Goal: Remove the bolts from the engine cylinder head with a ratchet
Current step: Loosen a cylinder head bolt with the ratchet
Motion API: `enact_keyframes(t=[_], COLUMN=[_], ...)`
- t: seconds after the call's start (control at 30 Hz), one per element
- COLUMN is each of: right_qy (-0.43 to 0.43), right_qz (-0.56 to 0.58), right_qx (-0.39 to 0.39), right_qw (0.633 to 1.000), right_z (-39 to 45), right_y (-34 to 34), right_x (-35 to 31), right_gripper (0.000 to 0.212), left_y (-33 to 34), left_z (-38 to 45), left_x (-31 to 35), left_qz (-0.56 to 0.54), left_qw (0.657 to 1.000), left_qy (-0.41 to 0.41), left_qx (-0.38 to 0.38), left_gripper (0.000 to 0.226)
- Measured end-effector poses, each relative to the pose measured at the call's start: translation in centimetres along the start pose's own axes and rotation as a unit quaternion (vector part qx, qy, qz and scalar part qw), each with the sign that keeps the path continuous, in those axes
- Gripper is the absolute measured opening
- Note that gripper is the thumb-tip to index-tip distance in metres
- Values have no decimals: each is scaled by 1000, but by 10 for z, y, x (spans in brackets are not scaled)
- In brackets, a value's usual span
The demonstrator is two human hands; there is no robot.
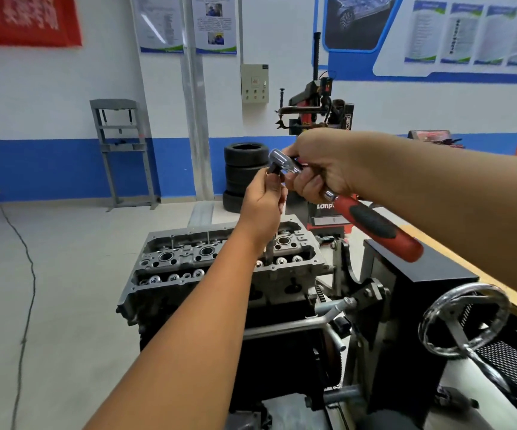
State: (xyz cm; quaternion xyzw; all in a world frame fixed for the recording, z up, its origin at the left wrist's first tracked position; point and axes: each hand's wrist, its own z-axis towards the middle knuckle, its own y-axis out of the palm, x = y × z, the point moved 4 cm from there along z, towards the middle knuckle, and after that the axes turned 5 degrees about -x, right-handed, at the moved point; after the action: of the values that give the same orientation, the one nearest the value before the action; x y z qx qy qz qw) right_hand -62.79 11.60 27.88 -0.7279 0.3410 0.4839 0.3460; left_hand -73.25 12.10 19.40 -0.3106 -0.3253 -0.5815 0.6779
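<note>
Well above the floor, the grey cast-metal engine cylinder head [220, 262] sits on its dark steel stand [412, 305], its top face open with round bores and shiny bolt heads along the near edge. Over its right end, the right hand [322, 166] grips the chrome ratchet with the red and black handle [372, 226] near its head, fingers clenched round the shaft. The left hand [265, 203] pinches the dark socket [274, 169] under the ratchet's head, with a thin extension bar [270, 249] below it.
</note>
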Motion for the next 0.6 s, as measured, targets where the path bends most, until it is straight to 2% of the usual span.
enact_keyframes(t=[0.27, 0.4, 0.43, 0.47, 0.5, 0.53, 0.6], right_qy=[18, 16, 13, -4, -33, -65, -128], right_qz=[-31, 12, 7, -43, -155, -294, -474], right_qx=[45, 28, 33, 51, 83, 131, 214], right_qw=[998, 999, 999, 998, 984, 945, 844], right_z=[-1, 10, 11, 11, 10, 10, 10], right_y=[9, 19, 22, 26, 27, 27, 31], right_x=[-10, -3, -3, -4, -7, -9, -13], right_gripper=[28, 41, 44, 45, 44, 39, 28], left_y=[-4, 3, 5, 6, 6, 6, 7], left_z=[4, 5, 5, 5, 5, 5, 5], left_x=[-7, -4, -5, -4, -4, -4, -2], left_qz=[34, 5, -10, -10, 5, 20, 27], left_qw=[999, 999, 999, 999, 999, 999, 997], left_qy=[-9, -12, -9, -2, 11, 22, 64], left_qx=[-23, -33, -37, -37, -35, -31, -26], left_gripper=[26, 21, 26, 31, 33, 31, 30])
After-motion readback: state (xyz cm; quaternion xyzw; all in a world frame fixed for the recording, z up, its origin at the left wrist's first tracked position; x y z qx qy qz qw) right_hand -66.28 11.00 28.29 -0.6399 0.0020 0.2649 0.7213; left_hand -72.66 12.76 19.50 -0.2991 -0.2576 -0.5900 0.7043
